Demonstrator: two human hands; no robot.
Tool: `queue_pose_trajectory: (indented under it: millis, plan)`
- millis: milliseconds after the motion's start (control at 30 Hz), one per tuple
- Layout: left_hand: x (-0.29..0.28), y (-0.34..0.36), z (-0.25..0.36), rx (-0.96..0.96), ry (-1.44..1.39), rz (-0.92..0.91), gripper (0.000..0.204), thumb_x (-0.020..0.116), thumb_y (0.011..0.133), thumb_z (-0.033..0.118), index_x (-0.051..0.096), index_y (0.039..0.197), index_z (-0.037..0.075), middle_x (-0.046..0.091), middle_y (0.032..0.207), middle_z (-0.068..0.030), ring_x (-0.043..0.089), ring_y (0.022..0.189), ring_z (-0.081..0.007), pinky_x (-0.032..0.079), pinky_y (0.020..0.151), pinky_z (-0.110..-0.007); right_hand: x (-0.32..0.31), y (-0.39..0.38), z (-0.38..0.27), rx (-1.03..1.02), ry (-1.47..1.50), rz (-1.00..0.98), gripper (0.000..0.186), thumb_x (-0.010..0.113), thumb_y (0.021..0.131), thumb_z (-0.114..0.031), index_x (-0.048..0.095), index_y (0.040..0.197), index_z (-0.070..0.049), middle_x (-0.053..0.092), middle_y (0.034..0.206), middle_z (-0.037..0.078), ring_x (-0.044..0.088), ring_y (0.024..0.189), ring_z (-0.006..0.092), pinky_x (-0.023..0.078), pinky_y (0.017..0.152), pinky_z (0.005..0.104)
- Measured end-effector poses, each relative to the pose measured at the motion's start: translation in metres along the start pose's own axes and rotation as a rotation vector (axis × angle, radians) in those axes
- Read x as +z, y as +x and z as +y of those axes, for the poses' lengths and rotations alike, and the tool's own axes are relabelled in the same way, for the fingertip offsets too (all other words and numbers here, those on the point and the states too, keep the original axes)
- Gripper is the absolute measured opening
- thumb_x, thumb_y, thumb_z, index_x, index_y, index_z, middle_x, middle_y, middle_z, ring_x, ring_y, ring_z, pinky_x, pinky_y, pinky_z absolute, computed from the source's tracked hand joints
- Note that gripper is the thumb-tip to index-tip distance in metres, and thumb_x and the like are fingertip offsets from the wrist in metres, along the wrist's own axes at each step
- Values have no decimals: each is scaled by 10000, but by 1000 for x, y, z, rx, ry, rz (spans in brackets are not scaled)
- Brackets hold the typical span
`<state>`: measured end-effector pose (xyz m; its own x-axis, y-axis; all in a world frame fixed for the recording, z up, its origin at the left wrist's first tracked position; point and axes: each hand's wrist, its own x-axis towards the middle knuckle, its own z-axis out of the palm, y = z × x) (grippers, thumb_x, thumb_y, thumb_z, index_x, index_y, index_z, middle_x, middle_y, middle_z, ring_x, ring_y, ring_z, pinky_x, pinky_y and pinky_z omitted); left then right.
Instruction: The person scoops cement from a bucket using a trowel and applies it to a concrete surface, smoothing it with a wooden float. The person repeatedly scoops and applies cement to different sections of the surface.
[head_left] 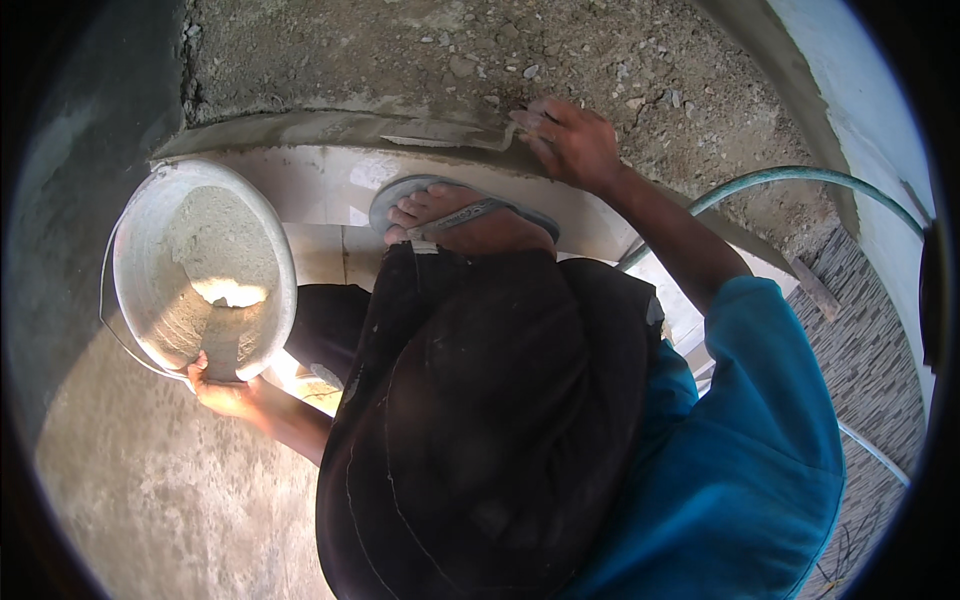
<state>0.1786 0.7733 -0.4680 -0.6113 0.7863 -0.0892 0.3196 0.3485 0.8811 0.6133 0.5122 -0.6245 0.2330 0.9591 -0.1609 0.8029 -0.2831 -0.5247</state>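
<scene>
On the left, my left hand (222, 390) grips the near rim of a pale bucket (283, 270), thumb over the edge. The bucket tips toward me, with grey mortar (225, 235) inside and its wire handle hanging on the left side. Up ahead, my right hand (568, 140) is closed around a trowel, its handle hidden in my fingers. The thin trowel blade (450, 143) points left and lies along the wet grey mortar strip (340, 128) on the edge of a tiled step.
My sandalled foot (460, 215) stands on the pale tiled step (310, 185), just below the blade. Beyond lies rough gravelly ground (420, 60). A green hose (770, 175) arches at the right, near a piece of wood (817, 290) and a striped mosaic surface (870, 340).
</scene>
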Motion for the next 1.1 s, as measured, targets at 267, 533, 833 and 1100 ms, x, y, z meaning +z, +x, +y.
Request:
queue_pose_trajectory:
  millis: [267, 533, 833, 1100]
  plan:
    - [-5, 1, 0, 107, 47, -60, 339, 732, 693, 136, 690, 961, -66, 644, 1067, -154, 627, 936, -271, 540, 838, -421, -18, -8, 10, 136, 218, -134, 383, 753, 883, -213, 692, 1261, -213, 686, 1158, 16, 698, 1016, 251, 590, 862, 363]
    - [-3, 15, 6, -73, -95, -17, 404, 693, 637, 76, 668, 1015, -63, 637, 1088, -168, 631, 964, -302, 535, 868, -440, -1, -31, 73, 289, 78, -241, 350, 743, 905, -265, 692, 1252, -255, 685, 1191, 4, 702, 1017, 250, 592, 859, 367]
    - [-28, 25, -21, 582, 390, -296, 996, 706, 659, 854, 635, 1078, -46, 648, 1030, -173, 651, 949, -287, 541, 829, -427, 18, -59, 95, 259, -1, -234, 373, 676, 937, -331, 655, 1308, -310, 650, 1249, 27, 670, 1117, 262, 584, 915, 416]
    - [-23, 21, -15, 566, 336, -332, 1021, 783, 590, 833, 633, 1061, -61, 641, 1031, -163, 627, 958, -256, 528, 862, -407, 6, -61, 61, 144, -102, -51, 300, 701, 883, -246, 720, 1182, -252, 675, 1155, 8, 696, 1022, 259, 609, 778, 423]
